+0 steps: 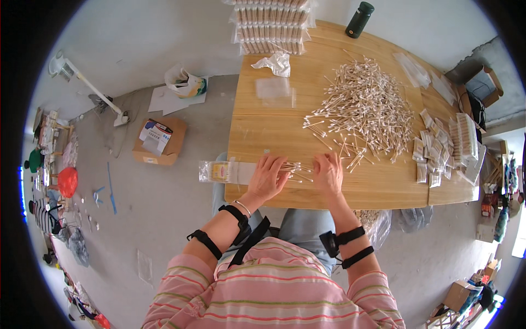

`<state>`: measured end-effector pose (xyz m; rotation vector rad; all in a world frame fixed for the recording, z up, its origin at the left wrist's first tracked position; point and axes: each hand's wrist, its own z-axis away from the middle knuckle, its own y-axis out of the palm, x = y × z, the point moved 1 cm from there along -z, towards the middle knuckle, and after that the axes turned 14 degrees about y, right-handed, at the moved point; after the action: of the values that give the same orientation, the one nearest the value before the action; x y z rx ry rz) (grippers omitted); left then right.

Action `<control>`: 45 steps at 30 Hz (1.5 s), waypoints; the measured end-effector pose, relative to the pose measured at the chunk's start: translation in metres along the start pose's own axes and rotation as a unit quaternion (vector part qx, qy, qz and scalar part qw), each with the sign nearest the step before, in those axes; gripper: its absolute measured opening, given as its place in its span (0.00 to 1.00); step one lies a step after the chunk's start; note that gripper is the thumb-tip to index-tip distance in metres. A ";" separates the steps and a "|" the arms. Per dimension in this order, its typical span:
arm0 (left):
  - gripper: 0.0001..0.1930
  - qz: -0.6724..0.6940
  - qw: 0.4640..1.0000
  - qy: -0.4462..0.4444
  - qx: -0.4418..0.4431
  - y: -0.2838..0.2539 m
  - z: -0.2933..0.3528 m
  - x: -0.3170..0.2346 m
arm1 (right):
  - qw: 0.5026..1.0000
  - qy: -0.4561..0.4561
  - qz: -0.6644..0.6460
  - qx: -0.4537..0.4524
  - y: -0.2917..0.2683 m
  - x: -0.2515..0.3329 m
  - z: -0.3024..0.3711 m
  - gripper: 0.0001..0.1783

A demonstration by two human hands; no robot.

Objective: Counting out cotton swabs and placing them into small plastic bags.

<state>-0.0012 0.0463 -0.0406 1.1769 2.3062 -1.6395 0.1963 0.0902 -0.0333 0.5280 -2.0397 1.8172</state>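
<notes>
My left hand [268, 176] is at the table's front edge, its fingers curled around a small bunch of cotton swabs [296, 169]. The swabs' tips fan out to the right, toward my other hand. On the left of my left hand lies a clear plastic bag [205, 171], with a flat pack of cotton swabs [220, 171] in it, reaching past the table edge. My right hand [329, 172] is low over the wood beside the swab tips, its fingers bent and close together. What its fingertips hold, if anything, is hidden.
A big heap of loose cotton swabs [367, 107] covers the table's [257, 131] right middle. Small filled packs [435, 143] lie at the right, stacked packs [271, 27] at the back. A dark green bottle [360, 20] stands behind. An open cardboard box [159, 141] sits on the floor.
</notes>
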 end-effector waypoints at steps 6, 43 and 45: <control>0.27 0.005 0.999 0.036 0.013 -0.004 -0.006 -0.006 | 0.981 0.091 -0.164 0.055 0.017 0.017 0.010 0.13; 0.09 0.043 0.995 0.093 -0.011 0.001 0.002 0.000 | 0.989 0.137 -0.017 -0.047 -0.004 -0.025 0.010 0.04; 0.12 0.039 0.996 0.084 -0.009 0.000 0.002 -0.001 | 0.993 0.105 -0.021 -0.047 0.011 -0.008 0.002 0.05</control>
<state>-0.0015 0.0442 -0.0412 1.4330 2.3310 -1.5441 0.1974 0.0896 -0.0470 0.3351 -1.9455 1.6679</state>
